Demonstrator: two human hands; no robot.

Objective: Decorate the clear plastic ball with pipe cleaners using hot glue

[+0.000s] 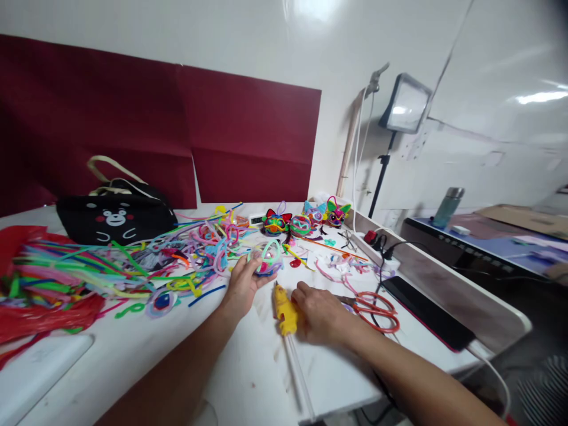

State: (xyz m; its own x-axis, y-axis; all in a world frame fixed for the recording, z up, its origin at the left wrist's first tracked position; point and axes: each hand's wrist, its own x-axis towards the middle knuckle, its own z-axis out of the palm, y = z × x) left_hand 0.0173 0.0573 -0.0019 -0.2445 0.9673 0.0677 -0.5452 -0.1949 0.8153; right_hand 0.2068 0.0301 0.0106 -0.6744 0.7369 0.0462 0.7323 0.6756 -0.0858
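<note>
My left hand [244, 283] is closed around a clear ball [268, 259] wound with green and purple pipe cleaners, above the middle of the white table [239, 355]. Just right of it, my right hand [317, 310] is curled at the side of a yellow hot glue gun [285, 310], its fingers partly hidden. The gun's nozzle points toward the ball, and a long clear glue stick [299, 370] juts from its back. Orange-handled scissors [377, 310] lie beside my right wrist.
Loose pipe cleaners [146, 266] heap up on the left before a black bag [115, 216]. Several decorated balls [276, 223] stand at the back. To the right are a phone [428, 313], a power strip [377, 251] with cables, and the table's raised edge [465, 290].
</note>
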